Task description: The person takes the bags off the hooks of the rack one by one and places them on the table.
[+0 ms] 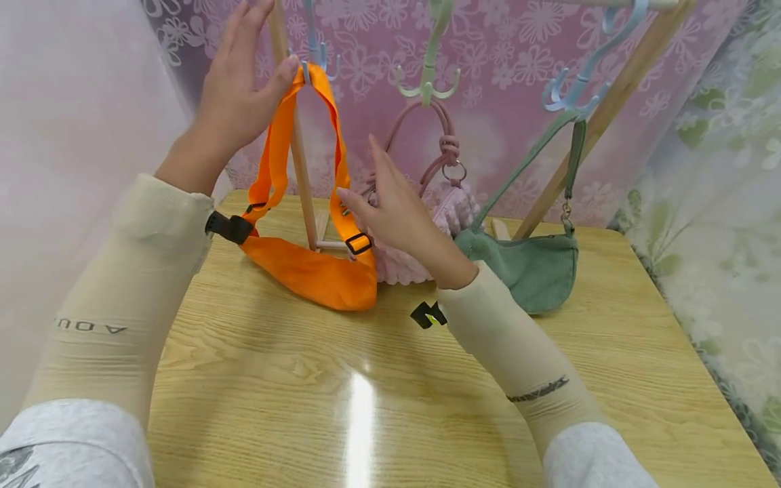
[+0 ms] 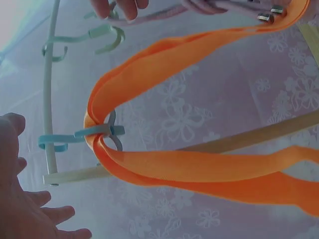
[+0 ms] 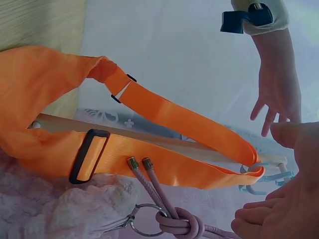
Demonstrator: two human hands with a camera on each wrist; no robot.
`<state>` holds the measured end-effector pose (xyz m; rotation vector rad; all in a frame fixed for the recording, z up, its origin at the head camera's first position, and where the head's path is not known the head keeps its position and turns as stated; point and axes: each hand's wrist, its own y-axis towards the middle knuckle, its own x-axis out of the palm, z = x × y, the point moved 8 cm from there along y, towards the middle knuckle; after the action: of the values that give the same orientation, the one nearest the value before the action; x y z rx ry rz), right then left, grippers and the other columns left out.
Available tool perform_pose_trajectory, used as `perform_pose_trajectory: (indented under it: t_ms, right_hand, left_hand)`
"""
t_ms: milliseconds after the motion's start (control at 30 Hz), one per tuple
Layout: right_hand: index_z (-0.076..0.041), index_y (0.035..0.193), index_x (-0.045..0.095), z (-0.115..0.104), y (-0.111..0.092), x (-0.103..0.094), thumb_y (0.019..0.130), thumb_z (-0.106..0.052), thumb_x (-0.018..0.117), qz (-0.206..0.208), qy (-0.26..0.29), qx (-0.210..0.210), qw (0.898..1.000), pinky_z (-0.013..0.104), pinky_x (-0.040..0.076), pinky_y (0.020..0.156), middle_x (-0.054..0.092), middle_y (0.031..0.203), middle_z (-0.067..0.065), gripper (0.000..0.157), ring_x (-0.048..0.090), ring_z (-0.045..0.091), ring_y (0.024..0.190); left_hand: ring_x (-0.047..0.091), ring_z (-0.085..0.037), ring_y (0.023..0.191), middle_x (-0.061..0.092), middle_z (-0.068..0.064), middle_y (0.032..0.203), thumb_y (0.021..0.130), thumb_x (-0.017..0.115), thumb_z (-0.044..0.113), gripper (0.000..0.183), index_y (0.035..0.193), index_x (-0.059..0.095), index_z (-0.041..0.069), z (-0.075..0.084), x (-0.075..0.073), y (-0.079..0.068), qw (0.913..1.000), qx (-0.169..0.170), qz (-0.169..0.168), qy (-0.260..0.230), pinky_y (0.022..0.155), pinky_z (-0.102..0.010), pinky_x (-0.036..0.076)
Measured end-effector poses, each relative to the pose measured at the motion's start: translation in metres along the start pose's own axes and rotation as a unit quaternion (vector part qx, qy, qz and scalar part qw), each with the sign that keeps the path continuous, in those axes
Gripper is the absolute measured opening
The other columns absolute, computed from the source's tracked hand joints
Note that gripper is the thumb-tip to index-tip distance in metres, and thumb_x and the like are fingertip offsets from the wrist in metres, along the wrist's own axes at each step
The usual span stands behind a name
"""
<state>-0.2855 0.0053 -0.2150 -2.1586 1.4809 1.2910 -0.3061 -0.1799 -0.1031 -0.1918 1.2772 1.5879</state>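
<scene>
The wooden table (image 1: 274, 400) carries a wooden frame (image 1: 297, 163), and the orange bag (image 1: 317, 274) hangs in front of that frame's left post, its strap looped over a blue hook; I can't tell whether its underside touches the tabletop. The pink bag (image 1: 403, 264) sits just beside it, so any adjusting is best done straight up and down, not sideways.

The left hand (image 1: 234, 95) is raised near the hook, fingers long and thumb apart, gripping nothing. The right hand (image 1: 393, 203) is likewise spread, held near the strap's other run with no pinch on it (the right wrist view shows that gap well).

The orange strap (image 1: 281, 149) doubles over at the top; for a secure hang, both layers should sit deep in the curve of the blue hook (image 2: 89, 133). Steadying the strap near the black buckle (image 1: 358, 244) would curb swaying, provided fingers avoid the pink bag's cord ends (image 3: 132, 163).
</scene>
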Motion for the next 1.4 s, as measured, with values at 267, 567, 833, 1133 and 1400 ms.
perform_pose_trajectory:
  t_ms: [267, 567, 833, 1133, 1400]
  right_hand:
    - [-0.020, 0.157, -0.006, -0.004, 0.020, -0.003, 0.095, -0.054, 0.053, -0.003, 0.018, 0.013, 1.000, 0.030, 0.012, 0.119, 0.001, 0.163, -0.004, 0.091, 0.007, 0.008, 0.147]
    - [-0.015, 0.157, -0.001, 0.000, 0.039, -0.005, 0.097, -0.048, 0.054, 0.005, 0.046, 0.019, 0.999, 0.031, 0.020, 0.118, 0.014, 0.162, 0.002, 0.088, 0.018, 0.012, 0.146]
    - [-0.016, 0.157, 0.000, 0.004, 0.053, -0.001, 0.096, -0.049, 0.055, -0.005, 0.066, 0.028, 0.997, 0.026, 0.024, 0.116, 0.021, 0.160, 0.002, 0.089, 0.023, 0.011, 0.145]
    - [-0.016, 0.157, 0.002, 0.005, 0.061, -0.002, 0.097, -0.042, 0.056, 0.009, 0.081, 0.034, 0.996, 0.022, 0.028, 0.112, 0.022, 0.160, 0.000, 0.085, 0.025, 0.008, 0.144]
    - [-0.013, 0.157, 0.009, 0.007, 0.070, -0.001, 0.098, -0.037, 0.056, 0.023, 0.094, 0.045, 0.994, 0.024, 0.037, 0.107, 0.033, 0.155, 0.005, 0.080, 0.039, 0.016, 0.138]
  left_hand:
    - [0.016, -0.009, 0.146, 0.016, 0.003, 0.161, 0.098, 0.046, 0.045, 0.067, 0.157, 0.018, 0.027, 0.000, -0.004, 0.031, 0.9991, -0.002, 0.013, 0.039, 0.116, -0.023, 0.008]
    - [0.028, -0.013, 0.142, 0.027, 0.004, 0.157, 0.100, 0.047, 0.044, 0.065, 0.156, 0.021, 0.026, 0.007, -0.004, 0.057, 0.9962, 0.017, 0.005, 0.086, 0.115, -0.021, 0.013]
    - [0.020, -0.014, 0.146, 0.019, 0.003, 0.160, 0.099, 0.046, 0.047, 0.069, 0.157, 0.016, 0.025, 0.007, 0.001, 0.077, 0.9916, 0.035, -0.017, 0.124, 0.116, -0.023, 0.009]
    - [0.018, -0.018, 0.147, 0.017, 0.004, 0.161, 0.099, 0.046, 0.048, 0.068, 0.157, 0.015, 0.029, 0.011, 0.012, 0.088, 0.9871, 0.022, -0.064, 0.145, 0.118, -0.030, 0.009]
    - [0.016, -0.019, 0.147, 0.017, 0.000, 0.162, 0.100, 0.044, 0.046, 0.066, 0.157, 0.017, 0.027, 0.013, 0.010, 0.089, 0.9835, 0.048, -0.062, 0.163, 0.117, -0.029, 0.008]
